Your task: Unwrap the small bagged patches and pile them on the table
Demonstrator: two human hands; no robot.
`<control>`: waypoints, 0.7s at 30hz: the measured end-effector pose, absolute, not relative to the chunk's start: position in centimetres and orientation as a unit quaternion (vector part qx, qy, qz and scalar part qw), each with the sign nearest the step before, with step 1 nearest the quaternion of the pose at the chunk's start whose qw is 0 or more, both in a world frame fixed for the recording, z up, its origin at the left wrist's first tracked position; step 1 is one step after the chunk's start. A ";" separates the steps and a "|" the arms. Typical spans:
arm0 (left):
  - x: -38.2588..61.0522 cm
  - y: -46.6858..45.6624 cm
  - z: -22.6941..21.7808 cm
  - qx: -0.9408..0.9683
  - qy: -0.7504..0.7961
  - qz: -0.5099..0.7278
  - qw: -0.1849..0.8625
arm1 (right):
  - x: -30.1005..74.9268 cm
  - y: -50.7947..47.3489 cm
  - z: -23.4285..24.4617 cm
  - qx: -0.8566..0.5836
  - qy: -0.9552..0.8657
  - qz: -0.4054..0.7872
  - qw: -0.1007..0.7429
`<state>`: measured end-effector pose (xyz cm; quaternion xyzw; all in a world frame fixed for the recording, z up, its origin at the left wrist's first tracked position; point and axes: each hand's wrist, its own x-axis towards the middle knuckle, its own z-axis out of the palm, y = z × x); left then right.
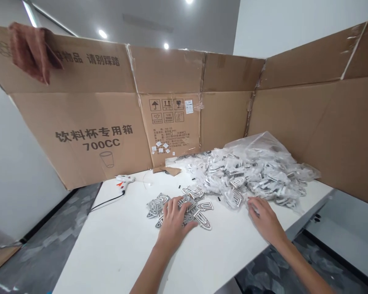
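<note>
**Item 1:** your left hand [173, 226], spread wide, palm down, its fingers resting across the loose pile of die-cut grey-and-white badges [168, 208]; no single piece is clearly gripped.

**Item 2:** your right hand [265, 220], fingers lightly curled, touching the near edge of the heap of white-backed badges [248, 175]; you cannot tell from this view whether it holds a piece.

**Item 3:** the loose pile, on the table [125, 245] between your hands, with a few small black bits [218, 199] lying just beside it.

**Item 4:** the heap, behind your right hand, running back against a clear plastic bag [257, 147].

**Item 5:** a white hot glue gun [124, 181] with an orange trigger, lying well left of your hands, its black cord [107, 202] trailing off the table edge.

**Item 6:** an opened cardboard carton [79, 134] printed "700CC", standing as a wall around the table's far side, with a brown cloth [32, 53] draped over its top edge.
</note>
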<state>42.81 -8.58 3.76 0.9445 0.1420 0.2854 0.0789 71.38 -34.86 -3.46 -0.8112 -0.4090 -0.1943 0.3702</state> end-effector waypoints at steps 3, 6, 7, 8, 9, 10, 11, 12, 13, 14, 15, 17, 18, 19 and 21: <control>43.4 -8.5 3.2 0.935 0.173 0.307 0.040 | 70.1 -35.9 -2.3 -0.797 -0.336 -0.260 0.429; 43.5 -8.7 3.1 0.920 0.215 0.325 0.033 | 67.2 -34.9 0.2 -0.766 -0.271 -0.294 0.503; 43.3 -8.8 3.2 0.914 0.227 0.334 0.041 | 66.1 -34.0 1.1 -0.753 -0.265 -0.280 0.534; 43.1 -8.9 3.4 0.907 0.236 0.344 0.056 | 64.9 -32.8 2.1 -0.736 -0.271 -0.250 0.568; 42.9 -9.0 3.6 0.901 0.237 0.355 0.079 | 63.7 -31.4 3.1 -0.717 -0.285 -0.207 0.602; 42.7 -9.0 3.8 0.896 0.232 0.363 0.109 | 62.5 -29.7 4.0 -0.697 -0.305 -0.160 0.629; 42.5 -9.1 4.0 0.891 0.220 0.370 0.146 | 61.5 -27.9 4.7 -0.679 -0.330 -0.109 0.647; 42.3 -9.2 4.2 0.886 0.203 0.375 0.185 | 60.5 -26.1 5.3 -0.663 -0.358 -0.061 0.655; 42.2 -9.2 4.3 0.881 0.183 0.378 0.220 | 59.7 -24.2 5.8 -0.649 -0.390 -0.010 0.654; 42.1 -9.2 4.3 0.877 0.163 0.378 0.247 | 59.0 -22.3 6.0 -0.632 -0.421 0.039 0.649; 42.1 -9.2 4.2 0.876 0.149 0.376 0.262 | 58.5 -20.6 6.0 -0.614 -0.450 0.085 0.643; 42.1 -8.9 3.9 0.879 0.140 0.372 0.265 | 57.9 -17.5 5.6 -0.583 -0.486 0.154 0.633; 42.1 -8.7 3.8 0.880 0.145 0.370 0.262 | 57.9 -16.3 5.3 -0.576 -0.490 0.169 0.632; 42.1 -8.6 3.7 0.878 0.155 0.371 0.261 | 58.0 -15.3 4.9 -0.575 -0.487 0.168 0.636; 42.1 -8.2 3.7 0.862 0.184 0.390 0.268 | 58.5 -14.3 4.1 -0.583 -0.478 0.130 0.644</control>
